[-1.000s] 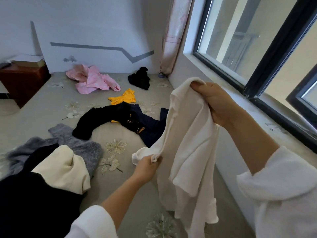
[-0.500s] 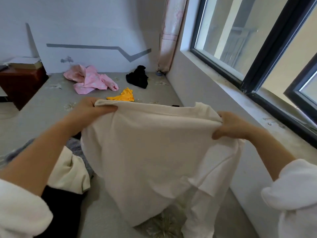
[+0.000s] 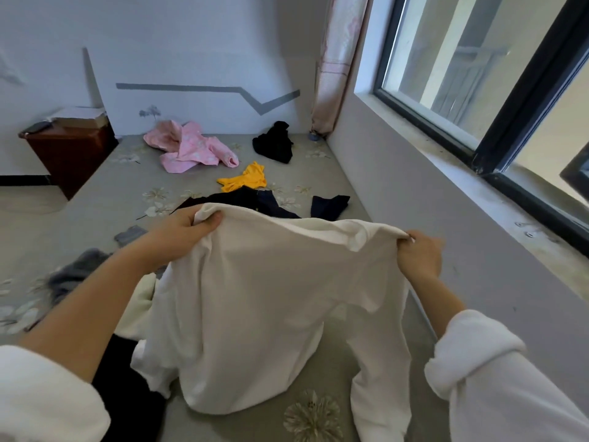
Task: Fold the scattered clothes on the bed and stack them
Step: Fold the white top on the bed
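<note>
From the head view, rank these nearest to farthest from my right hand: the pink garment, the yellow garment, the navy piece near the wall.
1. The navy piece, just beyond the right hand gripping the white top, on the right side of the bed.
2. The yellow garment, mid-bed, farther left.
3. The pink garment, at the far end, left of centre.

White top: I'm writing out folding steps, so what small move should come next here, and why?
Probably lower the white top flat onto the bed in front. The left hand and right hand grip its upper edge wide apart, so it hangs spread out, but its hem and one sleeve bunch on the bed and no fold is made yet.
</note>
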Motion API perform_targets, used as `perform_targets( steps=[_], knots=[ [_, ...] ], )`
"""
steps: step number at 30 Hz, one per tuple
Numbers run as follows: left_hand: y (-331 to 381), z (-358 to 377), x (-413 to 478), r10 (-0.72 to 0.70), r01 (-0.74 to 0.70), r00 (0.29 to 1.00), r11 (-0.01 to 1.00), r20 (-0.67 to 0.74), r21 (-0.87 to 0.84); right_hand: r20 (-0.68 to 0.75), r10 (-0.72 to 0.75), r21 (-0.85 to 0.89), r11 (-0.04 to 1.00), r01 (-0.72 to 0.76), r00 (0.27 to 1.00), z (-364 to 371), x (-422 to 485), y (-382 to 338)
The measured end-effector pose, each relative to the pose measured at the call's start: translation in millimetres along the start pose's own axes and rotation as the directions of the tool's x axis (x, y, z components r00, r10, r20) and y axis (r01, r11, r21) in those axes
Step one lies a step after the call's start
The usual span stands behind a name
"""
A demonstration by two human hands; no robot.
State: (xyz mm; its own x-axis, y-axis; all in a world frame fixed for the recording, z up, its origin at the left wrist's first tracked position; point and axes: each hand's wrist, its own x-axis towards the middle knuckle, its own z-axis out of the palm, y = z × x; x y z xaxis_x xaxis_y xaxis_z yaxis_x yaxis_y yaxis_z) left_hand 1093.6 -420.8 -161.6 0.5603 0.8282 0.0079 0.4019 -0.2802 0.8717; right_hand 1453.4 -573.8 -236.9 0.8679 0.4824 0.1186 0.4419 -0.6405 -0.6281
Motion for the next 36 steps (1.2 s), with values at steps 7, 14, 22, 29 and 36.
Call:
perform_targets(
  steps=[7,14,22,29,36],
  knots=[
    [-7.7,-2.3,-3.2,0.012,-0.013,1.000,0.997,-0.012,-0.078,0.069,0.137,0.347,0.925,-0.153,0.988,22.8,-13.8,-9.8],
    [1.4,2.2,-3.2,0.044,-0.047,0.997,0.998,-0.063,-0.036,0.323,0.283,0.508,0.753,-0.418,0.903,42.8,-20.2,-9.2],
    [-20.0,-22.6,-4.7,0.045,-0.017,0.992,0.973,-0.120,0.232,0.549,-0.148,0.313,0.949,-0.038,0.822,-19.4,-9.1,-26.1],
    [-16.2,-63.7,-5.0,-0.182,0.157,0.976,0.969,0.118,0.191,0.528,-0.334,0.369,0.918,0.143,0.780,-71.8,16.8,-30.5],
    [-41.1,-73.6,21.0,-0.357,0.226,0.934,0.593,0.001,0.772,0.498,-0.396,0.013,0.893,0.450,0.771,-41.7,39.4,-31.8]
  ],
)
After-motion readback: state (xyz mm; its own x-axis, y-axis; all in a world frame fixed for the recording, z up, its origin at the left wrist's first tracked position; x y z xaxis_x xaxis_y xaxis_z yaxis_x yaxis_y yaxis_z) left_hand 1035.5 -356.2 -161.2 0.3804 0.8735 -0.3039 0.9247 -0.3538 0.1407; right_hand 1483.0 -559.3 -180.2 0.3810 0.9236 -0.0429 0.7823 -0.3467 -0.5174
